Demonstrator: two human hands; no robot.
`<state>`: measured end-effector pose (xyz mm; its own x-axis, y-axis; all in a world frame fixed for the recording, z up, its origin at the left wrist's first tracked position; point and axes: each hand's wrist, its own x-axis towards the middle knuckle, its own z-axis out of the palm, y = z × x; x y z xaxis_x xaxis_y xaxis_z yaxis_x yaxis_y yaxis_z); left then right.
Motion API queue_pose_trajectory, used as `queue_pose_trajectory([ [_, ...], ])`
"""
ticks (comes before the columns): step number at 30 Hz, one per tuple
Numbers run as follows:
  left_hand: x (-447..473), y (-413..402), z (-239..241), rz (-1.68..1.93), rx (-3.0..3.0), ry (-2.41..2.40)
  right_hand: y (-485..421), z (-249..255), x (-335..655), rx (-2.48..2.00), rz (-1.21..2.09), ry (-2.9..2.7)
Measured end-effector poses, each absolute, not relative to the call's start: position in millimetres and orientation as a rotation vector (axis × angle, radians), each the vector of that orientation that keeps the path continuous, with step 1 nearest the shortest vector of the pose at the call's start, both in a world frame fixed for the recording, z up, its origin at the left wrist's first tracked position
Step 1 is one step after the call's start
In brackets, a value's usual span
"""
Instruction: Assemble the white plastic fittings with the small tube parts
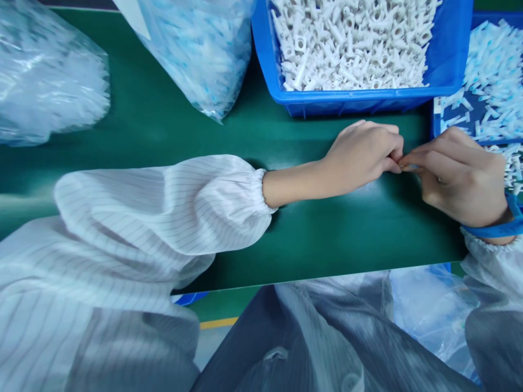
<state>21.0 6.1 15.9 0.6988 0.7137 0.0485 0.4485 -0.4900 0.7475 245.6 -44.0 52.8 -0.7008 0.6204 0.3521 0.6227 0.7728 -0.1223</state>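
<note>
My left hand (368, 149) reaches in from the left over the green tabletop (318, 234), its fingers pinched together. From the right comes my right hand (463, 177), also in a pinch, with a blue band (494, 230) around the wrist. The fingertips of both hands meet just in front of a blue bin (368, 98). A tiny pale bluish bit shows at the right fingertips, but the fingers hide most of it and its kind cannot be made out. White plastic fittings (355, 49) fill the bin behind the hands.
Right of the bin, a blue tray (454, 117) holds small white and light-blue plastic pieces (496, 71). More white parts (514, 163) lie below it. Two clear bags of pieces, a bluish bag (200, 54) and a whitish bag (49, 76), rest at the back left. Another plastic bag (433, 310) hangs below the front edge.
</note>
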Motion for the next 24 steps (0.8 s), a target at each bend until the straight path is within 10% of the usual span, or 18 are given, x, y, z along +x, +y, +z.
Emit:
queue_pose_trajectory([
  [24, 20, 6, 14, 0.433, 2.141, 0.891, -36, 58, 256, -0.908, 0.219, -2.631],
])
